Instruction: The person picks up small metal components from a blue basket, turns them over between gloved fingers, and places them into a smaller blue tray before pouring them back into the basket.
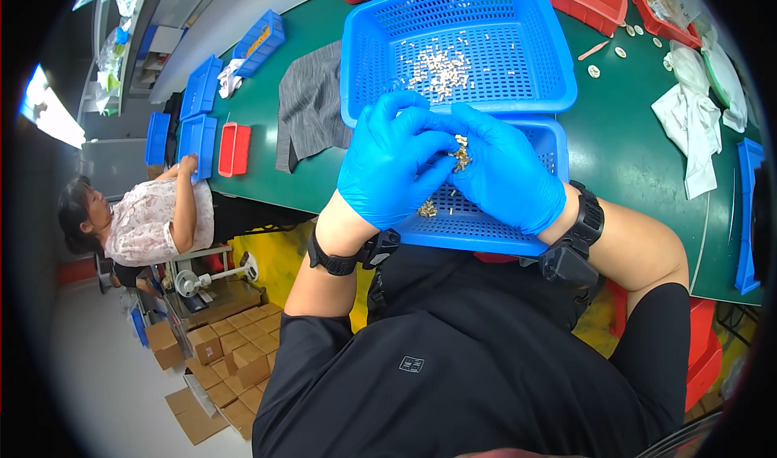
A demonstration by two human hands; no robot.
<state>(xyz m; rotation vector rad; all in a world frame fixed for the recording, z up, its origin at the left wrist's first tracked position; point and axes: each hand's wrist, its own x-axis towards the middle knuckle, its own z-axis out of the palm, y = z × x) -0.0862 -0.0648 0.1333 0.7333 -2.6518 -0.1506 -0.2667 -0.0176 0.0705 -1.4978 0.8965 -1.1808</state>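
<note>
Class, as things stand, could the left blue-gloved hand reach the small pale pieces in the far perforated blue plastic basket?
Probably yes: the left hand is by the basket's near rim, and nothing covers the pale pieces, though the hand seems busy with small golden pieces.

- Bright, fairly even light covers the worktop (pixel 615 175) and the hands (pixel 392 163), with only soft shadows.
- Beyond the worktop's left end, a strong light (pixel 53 116) burns out to white with a bluish fringe.
- Under the worktop's near edge, toward its left end, the space sinks into dark shade.
- Fisheye distortion bends the worktop's edges and tips the other person (pixel 154 222) sideways.
- Black vignetting swallows the view's corners.
- The small pieces (pixel 443 71) are too tiny to show fine detail.
</note>
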